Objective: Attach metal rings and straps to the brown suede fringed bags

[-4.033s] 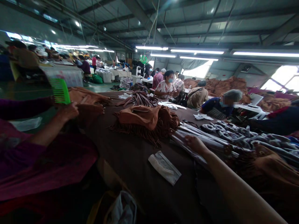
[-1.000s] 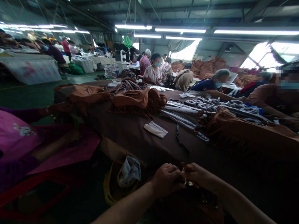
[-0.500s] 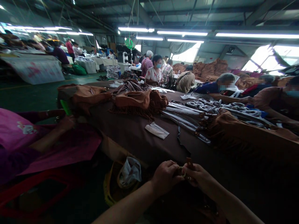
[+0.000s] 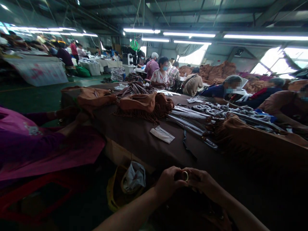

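My left hand (image 4: pixel 168 183) and my right hand (image 4: pixel 204 182) meet low in the middle, just in front of the near edge of a long brown table (image 4: pixel 144 138). Both are closed around a small metal ring (image 4: pixel 184 175) fixed to a dark brown leather piece that runs down into my lap, where it is lost in shadow. Farther up the table lie brown fringed bags (image 4: pixel 144 104) and wrapped straps (image 4: pixel 190 120).
A person in a magenta top (image 4: pixel 29 144) works at the left, an arm reaching to a tan bag (image 4: pixel 89 96). A white packet (image 4: pixel 162 134) lies mid-table. A yellow bin with a plastic bag (image 4: pixel 131 179) stands below. More people sit along the right and far side.
My right hand left the straps on the table and joined my left hand low down on the ring. In the last second the ring has turned to face the camera.
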{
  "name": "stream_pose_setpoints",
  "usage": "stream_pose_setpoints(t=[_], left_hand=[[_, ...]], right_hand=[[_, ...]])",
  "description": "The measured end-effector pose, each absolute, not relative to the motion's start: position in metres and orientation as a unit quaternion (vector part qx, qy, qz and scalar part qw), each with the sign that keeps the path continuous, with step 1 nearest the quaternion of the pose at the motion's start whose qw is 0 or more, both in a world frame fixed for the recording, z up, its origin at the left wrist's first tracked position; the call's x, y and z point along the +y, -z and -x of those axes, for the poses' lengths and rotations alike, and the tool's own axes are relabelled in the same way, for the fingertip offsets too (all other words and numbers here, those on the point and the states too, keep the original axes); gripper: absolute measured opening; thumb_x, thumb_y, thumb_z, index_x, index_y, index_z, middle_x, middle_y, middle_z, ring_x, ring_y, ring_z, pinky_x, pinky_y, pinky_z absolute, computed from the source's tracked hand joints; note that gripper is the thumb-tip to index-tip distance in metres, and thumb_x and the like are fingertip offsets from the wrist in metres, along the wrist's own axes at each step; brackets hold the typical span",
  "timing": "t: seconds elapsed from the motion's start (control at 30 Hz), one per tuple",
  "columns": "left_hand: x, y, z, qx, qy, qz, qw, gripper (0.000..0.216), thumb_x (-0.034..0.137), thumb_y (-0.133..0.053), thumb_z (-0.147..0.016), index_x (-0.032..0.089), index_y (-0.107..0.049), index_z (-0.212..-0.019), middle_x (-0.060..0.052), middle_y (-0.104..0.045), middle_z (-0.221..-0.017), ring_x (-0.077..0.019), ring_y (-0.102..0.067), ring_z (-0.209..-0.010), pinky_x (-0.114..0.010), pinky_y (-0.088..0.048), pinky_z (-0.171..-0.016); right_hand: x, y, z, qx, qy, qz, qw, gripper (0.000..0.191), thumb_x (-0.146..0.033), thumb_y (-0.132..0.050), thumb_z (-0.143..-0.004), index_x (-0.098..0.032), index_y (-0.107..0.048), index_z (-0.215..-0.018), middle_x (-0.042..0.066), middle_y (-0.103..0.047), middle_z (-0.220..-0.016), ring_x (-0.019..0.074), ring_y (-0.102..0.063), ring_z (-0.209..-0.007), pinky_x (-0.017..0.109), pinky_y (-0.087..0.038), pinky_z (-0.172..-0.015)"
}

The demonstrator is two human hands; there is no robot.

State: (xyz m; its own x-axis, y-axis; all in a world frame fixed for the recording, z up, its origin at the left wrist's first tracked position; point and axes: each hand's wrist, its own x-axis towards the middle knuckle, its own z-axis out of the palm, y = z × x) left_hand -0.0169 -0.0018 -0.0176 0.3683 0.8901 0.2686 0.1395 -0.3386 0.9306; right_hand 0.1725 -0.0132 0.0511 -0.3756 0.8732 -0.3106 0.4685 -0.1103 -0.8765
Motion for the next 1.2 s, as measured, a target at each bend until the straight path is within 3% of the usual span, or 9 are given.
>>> stream_pose_setpoints(t=[0.17,0.27,0.4,0.53,0.73,0.87,1.2], left_hand=[[-0.004,0.016,0.016,0.403,-0.427,-0.651,0.482,0.05,0.044,-0.083,-0.059,0.017,-0.062,-0.094,-0.002,-0.069,-0.089,-0.0187,-0.063,-0.084,-0.028,-0.047,-0.076],[-0.005,0.016,0.016,0.398,-0.433,-0.626,0.512,0.057,0.043,-0.085,-0.055,0.017,-0.056,-0.097,0.0,-0.068,-0.086,-0.0152,-0.062,-0.076,-0.026,-0.047,-0.072],[-0.006,0.019,0.015,0.4,-0.41,-0.653,0.496,0.062,0.043,-0.088,-0.048,0.018,-0.054,-0.094,0.001,-0.066,-0.085,-0.0153,-0.061,-0.076,-0.025,-0.046,-0.07],[-0.009,0.024,0.013,0.385,-0.408,-0.673,0.482,0.064,0.041,-0.09,-0.045,0.018,-0.054,-0.093,0.0,-0.065,-0.088,-0.0172,-0.062,-0.081,-0.026,-0.046,-0.071],[-0.008,0.016,0.019,0.365,-0.427,-0.683,0.467,0.045,0.041,-0.08,-0.066,0.018,-0.059,-0.097,-0.001,-0.066,-0.088,-0.0157,-0.061,-0.08,-0.025,-0.047,-0.072],[-0.005,0.005,0.024,0.311,-0.417,-0.752,0.404,0.035,0.038,-0.069,-0.079,0.018,-0.06,-0.105,-0.006,-0.066,-0.099,-0.0185,-0.06,-0.09,-0.029,-0.046,-0.082],[0.004,0.011,0.02,0.29,-0.387,-0.821,0.304,0.032,0.044,-0.058,-0.087,0.016,-0.058,-0.104,-0.007,-0.064,-0.099,-0.0185,-0.059,-0.089,-0.03,-0.047,-0.082]], right_hand=[[-0.008,-0.045,-0.173,-0.646,-0.52,0.529,0.18,0.036,-0.041,-0.066,-0.077,-0.018,-0.062,-0.105,-0.006,-0.049,-0.066,0.0054,-0.036,-0.049,0.018,-0.029,-0.043],[-0.003,-0.047,-0.173,-0.617,-0.533,0.546,0.194,0.034,-0.049,-0.066,-0.075,-0.016,-0.061,-0.083,-0.006,-0.047,-0.061,0.0051,-0.033,-0.049,0.018,-0.026,-0.043],[0.002,-0.05,-0.176,-0.571,-0.592,0.54,0.179,0.049,-0.061,-0.067,-0.068,-0.015,-0.054,-0.059,-0.008,-0.035,-0.047,0.0035,-0.025,-0.042,0.019,-0.02,-0.041],[-0.001,-0.054,-0.179,-0.544,-0.645,0.52,0.131,0.044,-0.055,-0.069,-0.068,-0.013,-0.062,-0.062,-0.007,-0.037,-0.046,0.0047,-0.031,-0.041,0.019,-0.021,-0.04],[-0.014,-0.042,-0.168,-0.531,-0.608,0.542,0.233,0.048,-0.061,-0.07,-0.064,-0.014,-0.061,-0.064,-0.006,-0.039,-0.048,0.0047,-0.03,-0.043,0.02,-0.022,-0.041],[-0.02,-0.027,-0.165,-0.52,-0.593,0.543,0.289,0.048,-0.061,-0.069,-0.066,-0.014,-0.062,-0.067,-0.005,-0.042,-0.049,0.0054,-0.032,-0.043,0.02,-0.024,-0.041],[-0.015,-0.018,-0.174,-0.526,-0.597,0.536,0.284,0.048,-0.062,-0.068,-0.068,-0.015,-0.061,-0.065,-0.006,-0.041,-0.045,0.005,-0.032,-0.04,0.02,-0.023,-0.04]])
